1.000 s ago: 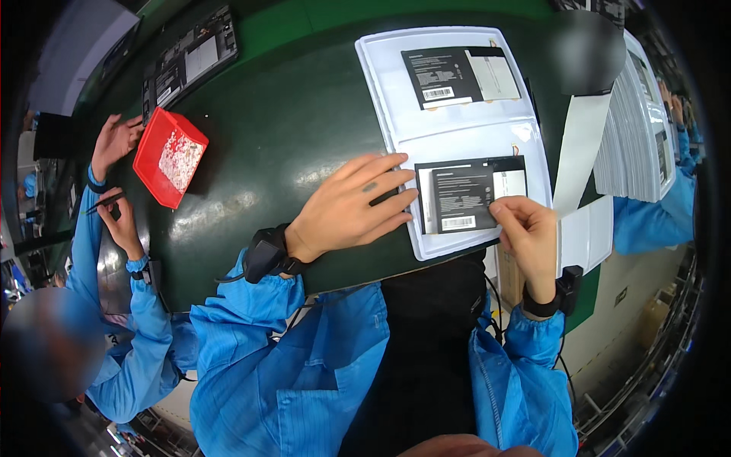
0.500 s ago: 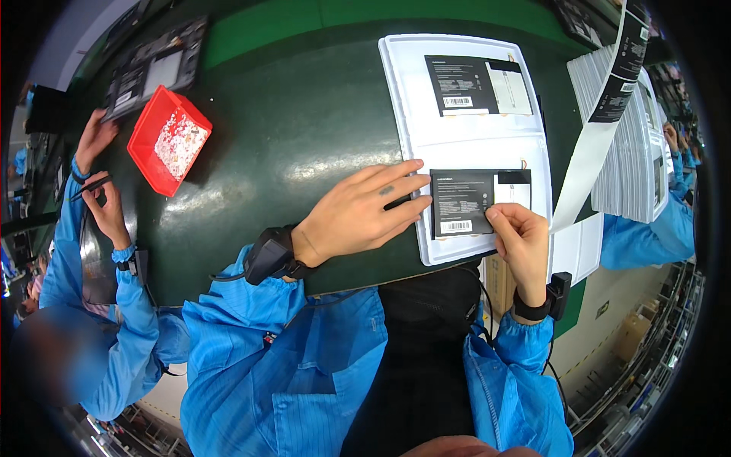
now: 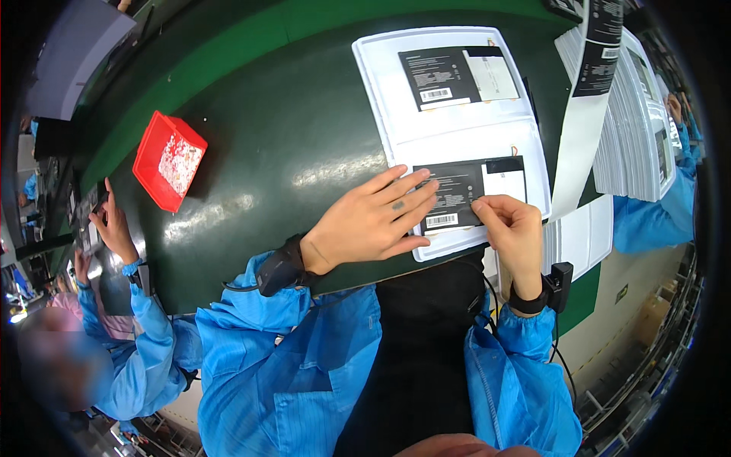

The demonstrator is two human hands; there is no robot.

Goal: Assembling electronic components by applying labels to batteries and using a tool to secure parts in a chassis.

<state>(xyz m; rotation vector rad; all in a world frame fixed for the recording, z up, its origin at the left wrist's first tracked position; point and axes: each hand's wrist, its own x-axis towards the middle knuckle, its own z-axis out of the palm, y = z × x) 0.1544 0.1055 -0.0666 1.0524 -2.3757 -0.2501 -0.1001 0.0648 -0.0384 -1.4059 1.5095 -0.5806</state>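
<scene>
A white plastic tray lies on the green table in front of me, with two flat battery packs in its compartments. The farther battery pack carries a black printed label at its left. On the nearer battery pack lies another black label. My left hand is spread flat, its fingertips resting over that label's left edge. With thumb and index finger pinched, my right hand holds the label's right edge low down. The fingertips' exact grip is partly hidden.
A red bin with small white scraps stands at the left. On the right, a strip of black labels hangs beside a tall stack of white trays. More white trays lie nearer. A co-worker's hand is far left.
My left fingers have moved onto the label's left edge. My right hand stays pinched at its right edge. The co-worker's hands and a dark device have shifted at the far left.
</scene>
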